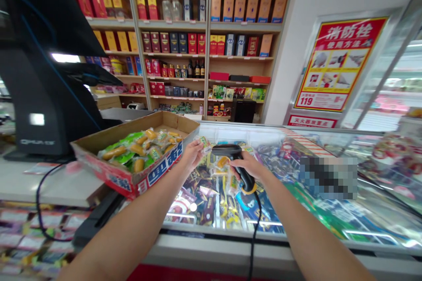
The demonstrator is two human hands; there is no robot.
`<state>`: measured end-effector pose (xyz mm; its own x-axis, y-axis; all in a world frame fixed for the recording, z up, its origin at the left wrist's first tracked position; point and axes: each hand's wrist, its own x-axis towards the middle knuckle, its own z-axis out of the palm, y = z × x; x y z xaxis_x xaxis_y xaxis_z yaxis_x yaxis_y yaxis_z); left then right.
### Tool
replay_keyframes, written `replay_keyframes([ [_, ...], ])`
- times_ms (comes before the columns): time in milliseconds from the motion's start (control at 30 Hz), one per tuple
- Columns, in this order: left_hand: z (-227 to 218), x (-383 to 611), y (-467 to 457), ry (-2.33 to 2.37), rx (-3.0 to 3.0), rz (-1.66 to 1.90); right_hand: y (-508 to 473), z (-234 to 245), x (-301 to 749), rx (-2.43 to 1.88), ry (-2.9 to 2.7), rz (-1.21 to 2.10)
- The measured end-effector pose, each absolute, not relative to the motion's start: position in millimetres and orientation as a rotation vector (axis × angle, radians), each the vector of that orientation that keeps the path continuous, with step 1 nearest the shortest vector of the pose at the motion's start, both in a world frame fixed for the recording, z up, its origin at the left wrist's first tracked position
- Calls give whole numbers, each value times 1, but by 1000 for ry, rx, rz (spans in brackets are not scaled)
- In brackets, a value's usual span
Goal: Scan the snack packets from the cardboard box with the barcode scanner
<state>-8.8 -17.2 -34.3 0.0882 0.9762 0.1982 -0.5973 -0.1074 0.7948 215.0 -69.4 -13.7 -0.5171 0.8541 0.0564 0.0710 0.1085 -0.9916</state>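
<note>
My left hand (193,154) pinches a small clear-wrapped snack packet (205,144) with green printing, just right of the cardboard box. Closed round the handle of a black barcode scanner (248,179) is my right hand (252,166). The scanner's head points left at the packet, a short gap away. Behind and below the scanner, more wrapped yellow-brown snacks (220,167) show on or above the freezer's glass top; the scanner partly hides them. A cable (256,219) hangs from the scanner's handle down past the counter edge.
An open cardboard box (108,175) of wrapped snacks stands at left, beside a black checkout terminal (49,79). Under my hands lies a glass-topped freezer (184,231) full of colourful packs. Shelves (174,55) of boxed goods line the back; a red sign (341,63) hangs at right.
</note>
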Motion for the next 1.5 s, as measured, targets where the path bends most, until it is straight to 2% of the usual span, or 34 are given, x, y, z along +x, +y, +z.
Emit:
replay_keyframes([
  [300,-35,-8,-18,456,888,1417,-69,-14,216,-958,-1757,1441],
  [767,-25,-3,-22,585,858,1625,-73,-15,210,-914,-1678,1456],
  [1133,22,-33,-25,377,509,2177,-59,52,153,-828,-1639,1381],
  [1300,27,-42,-28,415,414,2208,-57,71,128,-817,-1665,1379],
  [1500,4,-31,-20,472,801,2031,-63,62,143,-848,-1625,1370],
])
